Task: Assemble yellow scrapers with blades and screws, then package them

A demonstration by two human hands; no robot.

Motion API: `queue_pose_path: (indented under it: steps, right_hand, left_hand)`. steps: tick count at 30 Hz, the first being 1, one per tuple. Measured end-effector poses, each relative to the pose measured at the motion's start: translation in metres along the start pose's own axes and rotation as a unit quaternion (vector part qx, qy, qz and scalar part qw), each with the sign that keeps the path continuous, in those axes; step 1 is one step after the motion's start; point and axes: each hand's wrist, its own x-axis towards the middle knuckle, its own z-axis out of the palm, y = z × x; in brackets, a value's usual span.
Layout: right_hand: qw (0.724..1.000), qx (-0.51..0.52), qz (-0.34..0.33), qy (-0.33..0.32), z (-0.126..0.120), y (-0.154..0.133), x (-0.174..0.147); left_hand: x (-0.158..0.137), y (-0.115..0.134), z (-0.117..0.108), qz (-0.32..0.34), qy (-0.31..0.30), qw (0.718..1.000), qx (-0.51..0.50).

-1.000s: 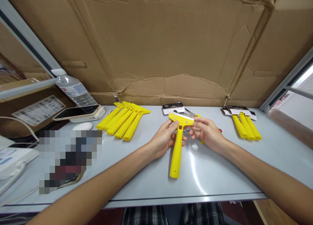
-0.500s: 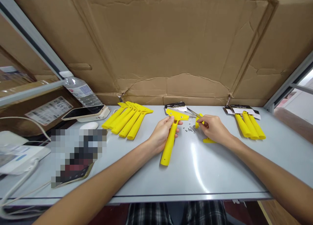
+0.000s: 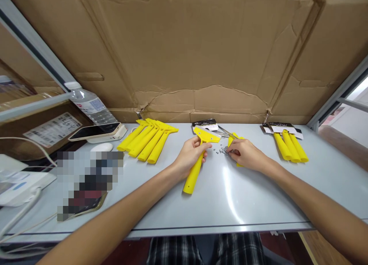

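My left hand is wrapped round the handle of a yellow scraper, its wide head pointing away from me and its handle end towards me. Two small metal spots show on the head. My right hand is down at a loose pile of small screws, thumb and fingers pressed together; whatever lies between the fingertips is hidden. Behind and under that hand is another yellow piece, partly covered. A thin metal tool and a black-and-white card lie just beyond the scraper's head.
Several yellow scrapers lie in a row on the left. More yellow handles with cards are on the right. At far left are a water bottle, a phone, a white mouse-like object and cables. Cardboard walls the back.
My right hand has come down and slightly left, from beside the yellow piece to the screws. My left thumb has shifted across the scraper's neck, and the handle end has swung a little left.
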Motion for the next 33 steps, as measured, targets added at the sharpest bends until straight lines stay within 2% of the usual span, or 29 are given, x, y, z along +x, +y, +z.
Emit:
queue_pose_path:
  steps: [3,8,14,19,25,29,33]
  right_hand:
    - [1.0,-0.001,-0.004,-0.003,0.001,0.0,0.0]
    - [1.0,0.007,-0.017,-0.005,0.001,-0.003,0.002]
    - [1.0,-0.004,0.007,-0.029,-0.002,-0.004,0.003]
    - [0.999,-0.017,0.012,-0.033,-0.003,-0.004,0.003]
    - [0.999,-0.021,0.004,-0.032,-0.002,-0.003,0.002]
    - [0.999,-0.022,0.0,-0.031,-0.001,-0.001,0.003]
    - [0.999,-0.015,-0.006,-0.034,-0.001,0.0,0.003]
  left_hand:
    - [0.001,-0.003,-0.002,0.05,-0.011,0.998,0.039]
    - [-0.002,0.001,-0.004,0.072,0.008,0.982,0.173]
    - [-0.004,0.004,-0.004,0.083,0.07,0.968,0.227]
    - [-0.003,0.006,-0.008,0.126,0.115,0.938,0.303]
    - [0.0,0.008,-0.016,0.196,0.129,0.908,0.346]
    - [0.002,0.005,-0.021,0.218,0.096,0.894,0.38]
    - [0.001,0.004,-0.022,0.224,0.038,0.856,0.465]
